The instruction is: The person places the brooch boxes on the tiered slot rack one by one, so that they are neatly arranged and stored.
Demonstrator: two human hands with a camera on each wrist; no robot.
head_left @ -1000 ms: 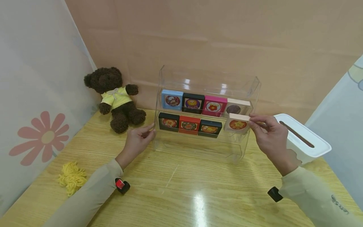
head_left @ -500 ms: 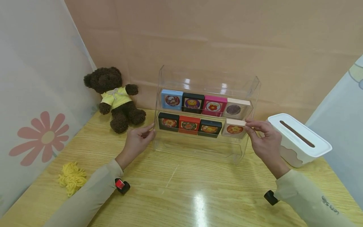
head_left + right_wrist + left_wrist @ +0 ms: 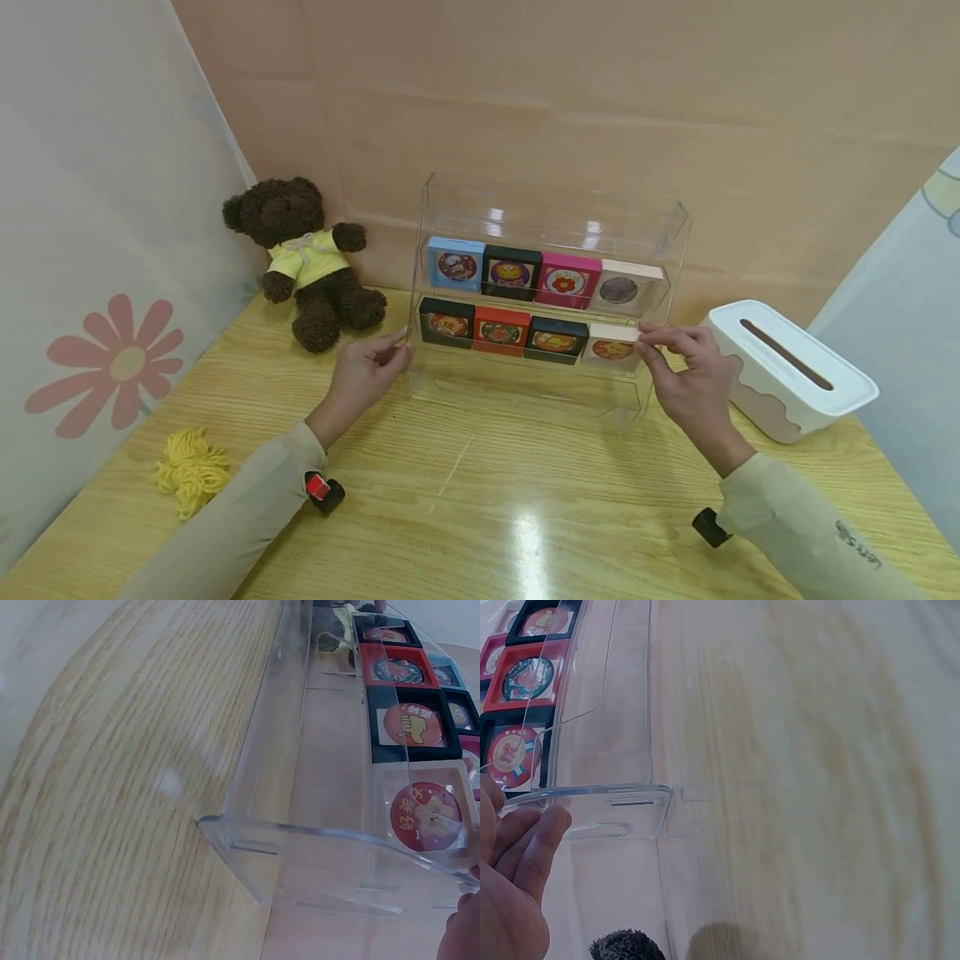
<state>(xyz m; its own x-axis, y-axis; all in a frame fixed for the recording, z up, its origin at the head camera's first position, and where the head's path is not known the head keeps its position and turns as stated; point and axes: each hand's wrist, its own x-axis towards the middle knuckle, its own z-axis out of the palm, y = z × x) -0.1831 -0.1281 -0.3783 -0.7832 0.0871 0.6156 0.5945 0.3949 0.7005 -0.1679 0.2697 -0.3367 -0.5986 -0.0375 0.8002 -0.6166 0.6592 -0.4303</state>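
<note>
A clear acrylic display rack (image 3: 551, 227) stands on the table, with framed round badges in two rows. My left hand (image 3: 365, 371) grips the rack's left side panel (image 3: 592, 793) between thumb and fingers. At the right end of the lower row, my right hand (image 3: 692, 379) pinches the right edge of a cream box (image 3: 611, 344) with a red star badge (image 3: 425, 816). That box sits behind the clear front lip, beside a black box (image 3: 556, 340). Further left are a red box (image 3: 501, 332) and another black box (image 3: 446, 323). Only fingertips of the right hand show in its wrist view.
The row above holds a blue box (image 3: 455, 265), a black one, a pink box (image 3: 570, 282) and a cream one. A brown teddy bear (image 3: 303, 262) sits left of the rack. A white tissue box (image 3: 795, 358) stands right. Yellow yarn (image 3: 192, 472) lies front left on the wooden table (image 3: 450, 533).
My right hand has moved left and down, lowering the cream box into the right end of the lower row. The left hand keeps its grip on the rack.
</note>
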